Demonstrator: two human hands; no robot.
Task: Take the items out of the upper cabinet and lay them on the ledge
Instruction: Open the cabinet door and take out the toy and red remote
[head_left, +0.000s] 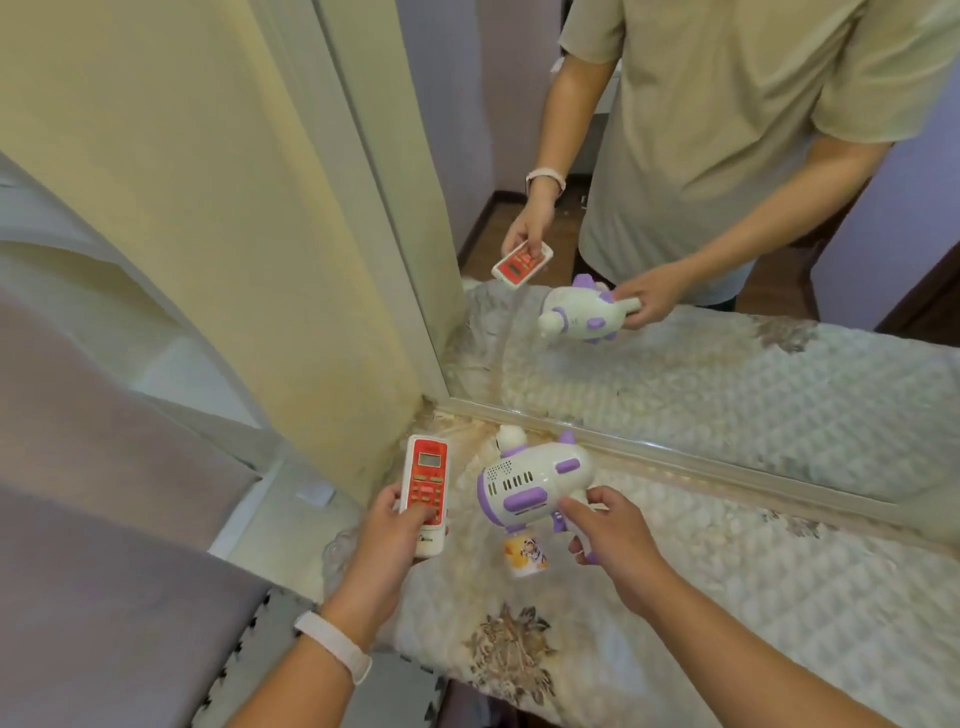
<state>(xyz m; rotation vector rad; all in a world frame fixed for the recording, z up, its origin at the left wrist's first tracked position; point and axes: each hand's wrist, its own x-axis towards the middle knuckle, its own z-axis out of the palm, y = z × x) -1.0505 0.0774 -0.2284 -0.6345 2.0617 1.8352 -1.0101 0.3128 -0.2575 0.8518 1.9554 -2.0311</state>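
Gripping seemingly light, stiff plastic: left hand (387, 543) curls round the remote (426, 480), right hand (615, 543) round the toy gun (530, 480) by its handle.

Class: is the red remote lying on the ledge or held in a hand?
Held: the left hand grips the remote, thumb on its buttons.

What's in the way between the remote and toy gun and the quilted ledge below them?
Nothing visible under the remote control in the left hand. Under the toy gun in the right hand is a small printed bottle; whether it hangs from the toy or lies on the quilted ledge, I cannot tell.
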